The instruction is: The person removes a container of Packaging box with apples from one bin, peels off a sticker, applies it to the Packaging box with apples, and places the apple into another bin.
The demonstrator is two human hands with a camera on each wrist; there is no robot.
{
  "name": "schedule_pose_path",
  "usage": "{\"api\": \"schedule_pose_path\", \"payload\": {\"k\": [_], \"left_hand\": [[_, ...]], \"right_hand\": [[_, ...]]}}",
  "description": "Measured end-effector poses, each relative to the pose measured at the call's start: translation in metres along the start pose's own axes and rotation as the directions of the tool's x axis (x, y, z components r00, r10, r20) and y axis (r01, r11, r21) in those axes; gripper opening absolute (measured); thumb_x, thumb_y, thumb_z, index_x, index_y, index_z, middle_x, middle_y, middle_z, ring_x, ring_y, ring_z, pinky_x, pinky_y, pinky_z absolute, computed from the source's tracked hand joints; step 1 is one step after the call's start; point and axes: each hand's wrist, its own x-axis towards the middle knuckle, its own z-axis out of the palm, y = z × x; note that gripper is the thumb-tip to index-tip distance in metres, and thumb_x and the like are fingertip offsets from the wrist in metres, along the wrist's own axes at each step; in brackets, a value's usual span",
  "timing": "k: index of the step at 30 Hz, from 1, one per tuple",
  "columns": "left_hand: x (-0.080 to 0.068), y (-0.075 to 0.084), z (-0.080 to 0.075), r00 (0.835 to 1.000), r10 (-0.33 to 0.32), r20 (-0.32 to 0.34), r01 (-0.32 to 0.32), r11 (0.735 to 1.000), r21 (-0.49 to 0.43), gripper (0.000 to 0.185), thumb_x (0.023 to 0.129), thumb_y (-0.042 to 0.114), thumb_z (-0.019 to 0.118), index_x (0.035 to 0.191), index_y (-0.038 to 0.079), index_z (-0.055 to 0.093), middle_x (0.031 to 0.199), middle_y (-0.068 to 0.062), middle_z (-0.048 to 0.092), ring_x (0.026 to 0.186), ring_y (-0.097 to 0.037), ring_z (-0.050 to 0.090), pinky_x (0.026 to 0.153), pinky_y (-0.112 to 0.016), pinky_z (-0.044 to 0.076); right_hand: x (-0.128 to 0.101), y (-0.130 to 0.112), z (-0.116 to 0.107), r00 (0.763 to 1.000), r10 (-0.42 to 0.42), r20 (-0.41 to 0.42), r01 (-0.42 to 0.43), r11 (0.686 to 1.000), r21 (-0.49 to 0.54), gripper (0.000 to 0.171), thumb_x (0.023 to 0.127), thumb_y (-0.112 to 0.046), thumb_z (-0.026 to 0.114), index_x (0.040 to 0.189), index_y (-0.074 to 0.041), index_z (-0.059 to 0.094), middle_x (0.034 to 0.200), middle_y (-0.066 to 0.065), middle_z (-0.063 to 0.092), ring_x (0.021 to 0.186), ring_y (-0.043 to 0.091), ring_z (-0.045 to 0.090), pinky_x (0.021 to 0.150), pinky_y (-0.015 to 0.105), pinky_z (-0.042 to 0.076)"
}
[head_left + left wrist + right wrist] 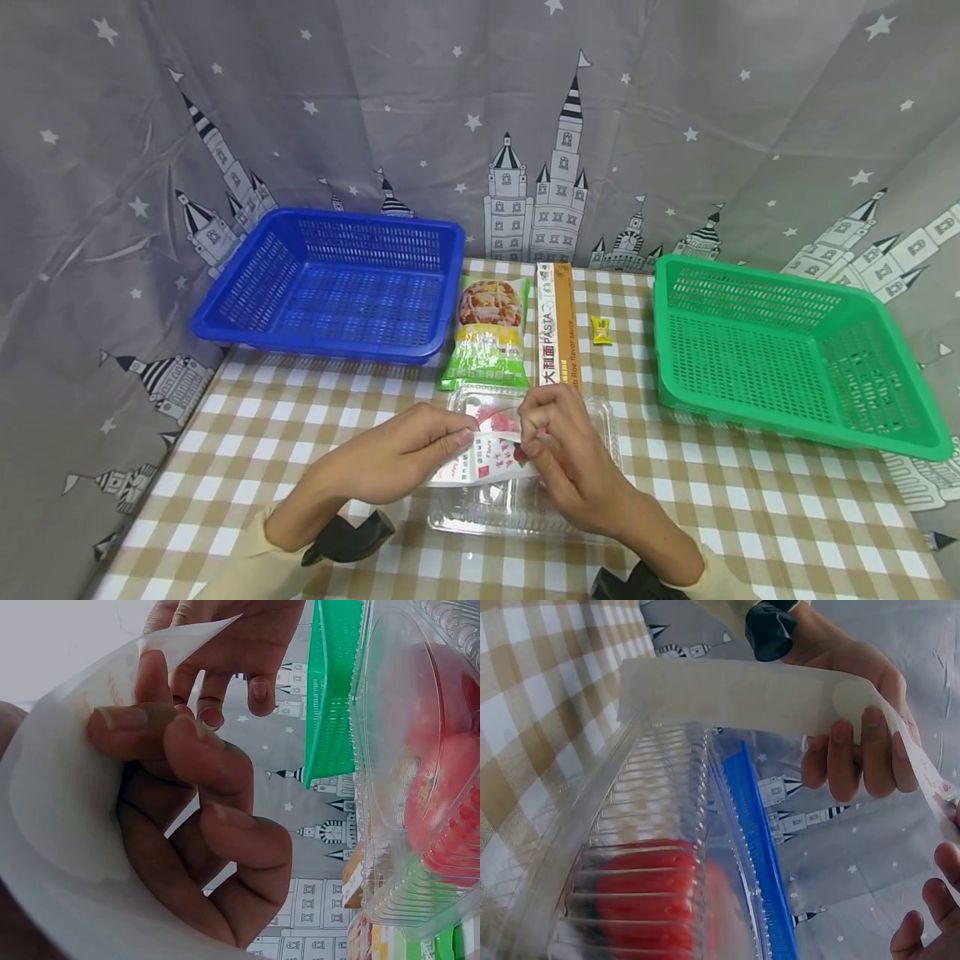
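1 blue basket (330,287) sits far left of the clear clamshell box (525,500), at the back of the checked worktop (247,433). The left hand (401,454) reaches in from the box's left side, its fingers (187,750) pinching 1 white label strip (480,458) that lies across the box's lid. The wrist views show red fruit (641,881) inside the box, and the strip curving up off the plastic between both hands. The right hand (562,450) meets the left one over the box, its fingers grasping the strip's other end. Just behind the box lie 2 packets side by side: 1 green snack bag (489,333) and 1 long pasta box (558,329). 1 small yellow sachet (601,330) lies behind the box to the right. 1 green basket (780,350) stands far right of the box.
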Motion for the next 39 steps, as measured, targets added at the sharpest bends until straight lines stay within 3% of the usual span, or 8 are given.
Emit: {"api": "schedule_pose_path", "payload": {"k": [7,15,22,29,32,39], "left_hand": [[-0.004,-0.001,-0.007,0.997,-0.059,-0.052,0.059,0.998,0.003,0.029,0.107,0.012,0.040,0.089,0.015,0.062,0.069,0.009,0.039,0.065,-0.007,0.040,0.060,-0.027,0.041],[-0.013,-0.003,-0.016,0.984,-0.111,-0.138,0.121,0.990,0.067,0.031,0.107,0.015,0.042,0.077,0.016,0.051,0.065,0.008,0.036,0.059,-0.006,0.034,0.055,-0.026,0.035],[-0.032,-0.015,-0.031,0.962,-0.181,-0.205,0.205,0.974,0.100,0.027,0.105,0.017,0.048,0.079,0.016,0.055,0.061,0.009,0.037,0.053,-0.004,0.033,0.049,-0.026,0.034],[-0.049,-0.028,-0.045,0.926,-0.265,-0.271,0.325,0.923,0.208,0.020,0.101,0.024,0.057,0.082,0.020,0.060,0.063,0.010,0.043,0.053,-0.005,0.037,0.053,-0.028,0.038],[-0.057,-0.036,-0.051,0.924,-0.291,-0.247,0.346,0.913,0.216,0.018,0.100,0.025,0.060,0.083,0.020,0.061,0.066,0.010,0.046,0.058,-0.007,0.041,0.056,-0.029,0.040],[-0.080,-0.069,-0.051,0.932,-0.333,-0.145,0.353,0.926,0.138,0.016,0.098,0.021,0.063,0.082,0.017,0.063,0.071,0.009,0.052,0.068,-0.009,0.049,0.060,-0.028,0.044]], "right_hand": [[-0.001,0.000,-0.004,0.999,-0.034,-0.036,0.034,0.999,0.005,0.022,0.105,-0.022,0.042,0.088,-0.010,0.046,0.107,0.012,0.048,0.101,0.029,0.041,0.089,0.038,0.031],[-0.002,-0.002,-0.012,0.996,0.063,-0.060,-0.054,0.989,0.141,0.023,0.106,-0.022,0.044,0.088,-0.008,0.044,0.124,0.022,0.048,0.121,0.035,0.041,0.103,0.040,0.031],[-0.004,0.002,-0.016,0.991,0.063,-0.115,-0.031,0.965,0.259,0.017,0.101,-0.011,0.054,0.088,-0.001,0.049,0.099,0.015,0.059,0.099,0.029,0.053,0.096,0.034,0.040],[-0.013,0.005,-0.019,0.982,0.120,-0.147,-0.066,0.941,0.332,0.008,0.096,0.000,0.060,0.091,0.005,0.055,0.086,0.011,0.058,0.084,0.022,0.056,0.083,0.028,0.047],[-0.016,0.005,-0.022,0.981,0.134,-0.140,-0.081,0.939,0.335,0.004,0.093,0.007,0.062,0.095,0.006,0.058,0.085,0.012,0.060,0.083,0.021,0.056,0.079,0.027,0.049],[-0.023,0.007,-0.028,0.976,0.180,-0.124,-0.131,0.936,0.327,0.033,0.074,0.028,0.063,0.098,0.005,0.063,0.091,0.015,0.064,0.089,0.022,0.059,0.079,0.026,0.050]]}}
